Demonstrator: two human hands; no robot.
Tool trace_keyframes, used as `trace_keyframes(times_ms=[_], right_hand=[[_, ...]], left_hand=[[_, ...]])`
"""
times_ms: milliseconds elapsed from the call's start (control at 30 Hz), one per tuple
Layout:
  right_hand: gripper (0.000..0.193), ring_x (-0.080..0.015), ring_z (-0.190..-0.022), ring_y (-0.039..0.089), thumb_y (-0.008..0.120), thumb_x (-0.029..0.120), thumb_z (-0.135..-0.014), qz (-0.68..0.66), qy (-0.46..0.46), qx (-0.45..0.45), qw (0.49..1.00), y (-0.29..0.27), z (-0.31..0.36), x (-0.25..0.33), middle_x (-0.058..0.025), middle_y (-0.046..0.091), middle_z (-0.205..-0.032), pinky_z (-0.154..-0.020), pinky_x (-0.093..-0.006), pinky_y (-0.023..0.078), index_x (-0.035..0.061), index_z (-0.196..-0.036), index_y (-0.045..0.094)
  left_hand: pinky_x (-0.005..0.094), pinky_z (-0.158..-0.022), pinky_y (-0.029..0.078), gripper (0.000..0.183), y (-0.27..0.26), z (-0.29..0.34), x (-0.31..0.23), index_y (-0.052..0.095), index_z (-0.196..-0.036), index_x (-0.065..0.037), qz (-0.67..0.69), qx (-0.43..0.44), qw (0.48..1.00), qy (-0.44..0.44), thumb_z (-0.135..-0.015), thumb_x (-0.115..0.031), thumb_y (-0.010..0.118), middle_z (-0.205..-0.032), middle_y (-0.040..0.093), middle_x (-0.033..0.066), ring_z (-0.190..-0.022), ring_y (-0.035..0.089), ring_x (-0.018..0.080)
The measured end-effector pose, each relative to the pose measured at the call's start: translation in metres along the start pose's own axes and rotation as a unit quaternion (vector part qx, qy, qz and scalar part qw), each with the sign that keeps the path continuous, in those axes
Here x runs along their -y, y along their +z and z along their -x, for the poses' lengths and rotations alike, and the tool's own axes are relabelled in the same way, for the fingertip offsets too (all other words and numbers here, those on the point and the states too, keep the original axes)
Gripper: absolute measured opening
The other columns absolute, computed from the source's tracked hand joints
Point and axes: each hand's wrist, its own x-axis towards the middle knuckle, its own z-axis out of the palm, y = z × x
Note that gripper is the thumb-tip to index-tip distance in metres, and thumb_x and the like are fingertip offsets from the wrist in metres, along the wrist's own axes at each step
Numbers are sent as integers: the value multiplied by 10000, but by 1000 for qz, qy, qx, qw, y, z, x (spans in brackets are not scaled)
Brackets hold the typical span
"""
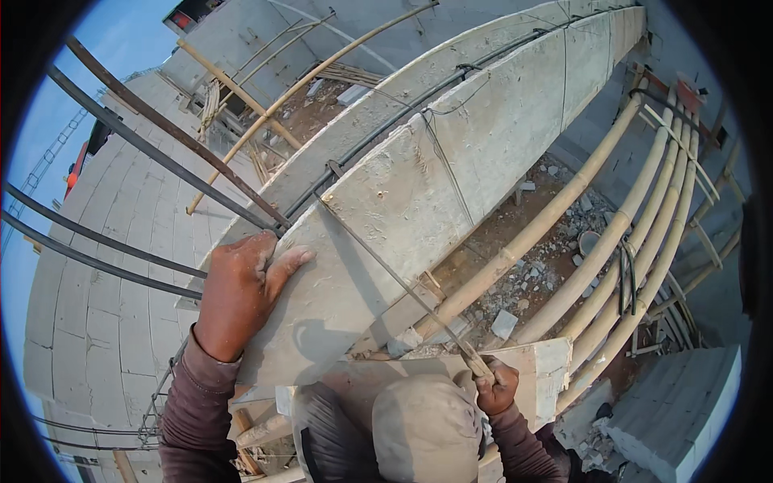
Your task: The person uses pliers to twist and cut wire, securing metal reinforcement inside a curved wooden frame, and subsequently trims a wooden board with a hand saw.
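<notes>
My left hand (241,290) is closed over the top edge of a pale formwork board (419,201), its thumb against the near face. Beside its fingers, dark steel reinforcing bars (161,161) rise to the left. Low on the right, my right hand (497,388) grips the wooden handle of a long thin metal rod (378,258). From the handle the rod slants up across the board's face, and its far tip reaches the board's top edge near a small metal piece (334,168). Tie wire (443,161) wraps the board farther along.
A second board (346,121) runs parallel behind, with bars between the two. Bamboo poles (547,217) curve along the right above rubble (555,274). A short plank (551,362) lies by my right hand. A grey block wall (88,306) stands left, stacked pale blocks (684,410) lower right.
</notes>
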Motion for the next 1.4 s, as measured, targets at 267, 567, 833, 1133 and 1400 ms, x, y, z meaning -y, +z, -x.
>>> trace_keyframes(times_ms=[267, 567, 833, 1133, 1400], right_hand=[[367, -320, -654, 684, 714, 339, -972, 36, -8, 51, 998, 15, -18, -9, -156, 661, -747, -624, -363, 525, -17, -888, 694], [360, -327, -634, 665, 712, 340, -964, 26, -3, 46, 999, 15, -25, -3, -156, 621, -700, -616, -367, 514, -8, -873, 688], [313, -354, -651, 679, 745, 293, -956, -11, 76, 17, 997, -15, 26, -10, -167, 641, -722, -618, -362, 511, -4, -878, 688], [360, -374, -724, 707, 746, 332, -951, 25, 15, 11, 1000, -1, 6, -25, -191, 690, -802, -678, -375, 558, -24, -914, 710], [415, -335, -695, 715, 699, 388, -960, 33, -3, 75, 997, 20, -25, -40, -162, 726, -814, -658, -350, 545, -23, -907, 725]], left_hand=[[405, -522, 413, 451, -3, -2, -3, 568, -733, 32, 14, 32, 998, -61, -950, -297, 788, -604, 513, 190, -496, 463, 295], [417, -531, 433, 445, -2, 0, -5, 597, -750, 42, 11, 41, 996, -83, -923, -308, 812, -640, 557, 219, -513, 499, 368], [397, -515, 380, 450, 1, 3, -1, 534, -725, 44, 10, 7, 999, -36, -963, -252, 774, -590, 462, 171, -496, 387, 253], [406, -529, 414, 442, -4, -5, -3, 568, -739, 38, -1, 32, 998, -50, -936, -282, 801, -612, 509, 198, -511, 446, 318], [431, -533, 422, 431, -5, -2, -5, 585, -742, 41, 15, 50, 992, -111, -919, -277, 817, -649, 549, 224, -533, 497, 394]])
